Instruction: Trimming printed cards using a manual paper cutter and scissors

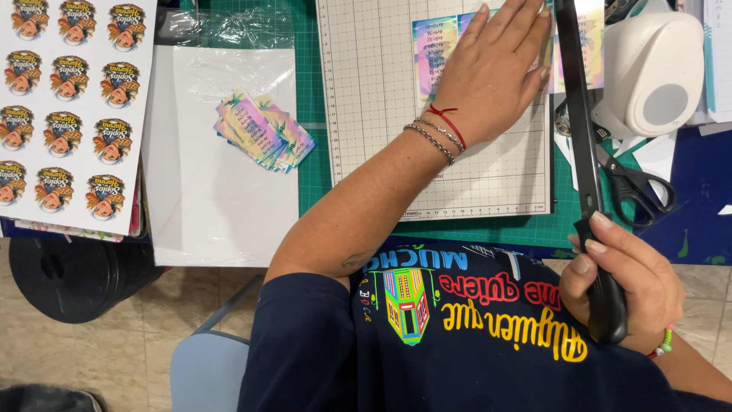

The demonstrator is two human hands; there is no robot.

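Toward the upper middle of the frame, the left hand (492, 72) is lying flat and open, pressing a pastel printed sheet (438, 53) onto the gridded cutter board (381, 114). At lower right, the right hand (614, 286) is curling tight around the black handle of the cutter blade arm (576, 107), which is probably raised. Cut cards (263, 130) are lying fanned at left, well apart.

Navy short-sleeved tee (457, 343), front printed in yellow, red, blue and green with a small building motif. Left wrist (441, 133): thin red string plus two silver bead-chain bracelets. Right wrist (662, 345): beaded band, green and pink.
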